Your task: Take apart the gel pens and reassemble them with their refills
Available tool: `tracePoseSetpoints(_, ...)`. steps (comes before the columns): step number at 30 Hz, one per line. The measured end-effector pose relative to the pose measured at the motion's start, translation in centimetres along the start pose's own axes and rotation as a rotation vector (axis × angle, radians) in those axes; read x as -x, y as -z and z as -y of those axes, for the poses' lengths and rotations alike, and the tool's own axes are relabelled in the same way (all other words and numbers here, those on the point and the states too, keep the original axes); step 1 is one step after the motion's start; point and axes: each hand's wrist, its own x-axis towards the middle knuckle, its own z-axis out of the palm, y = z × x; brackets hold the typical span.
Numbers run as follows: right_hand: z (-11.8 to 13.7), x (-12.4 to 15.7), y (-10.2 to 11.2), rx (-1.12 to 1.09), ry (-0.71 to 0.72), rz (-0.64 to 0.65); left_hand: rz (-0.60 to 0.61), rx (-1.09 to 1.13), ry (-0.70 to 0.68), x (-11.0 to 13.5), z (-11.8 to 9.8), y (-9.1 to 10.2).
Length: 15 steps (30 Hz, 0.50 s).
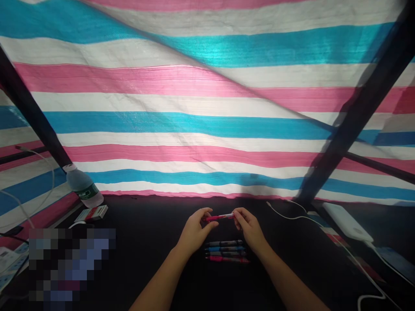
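Note:
A slim red pen (223, 217) is held level above the dark table, stretched between both hands. My left hand (196, 226) pinches its left end between thumb and fingers. At the other end, the fingertips of my right hand (248, 224) close round the pen's light-coloured tip. Just below the hands, several pens lie side by side in a row: a grey-black one (223, 243) at the back, blue ones (223, 249) in the middle, and a pink-red pen (227, 259) nearest me.
A water bottle (84, 185) leans at the left, beside a small box (92, 213). On the right lie a white power bank (348, 222) and a white cable (292, 217). A striped tarp (194, 129) hangs behind the black table (145, 268). Something blurred covers the lower left.

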Motion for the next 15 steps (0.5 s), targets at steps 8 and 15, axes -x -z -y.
tracePoseSetpoints(8, 0.05, 0.12, -0.10, 0.006, 0.024, 0.026, 0.044, -0.127, -0.064, 0.27, -0.34, 0.07)
tracePoseSetpoints(15, -0.08, 0.23, -0.27, 0.040, 0.020, 0.065, 0.044, -0.245, -0.153, 0.32, -0.09, -0.10)
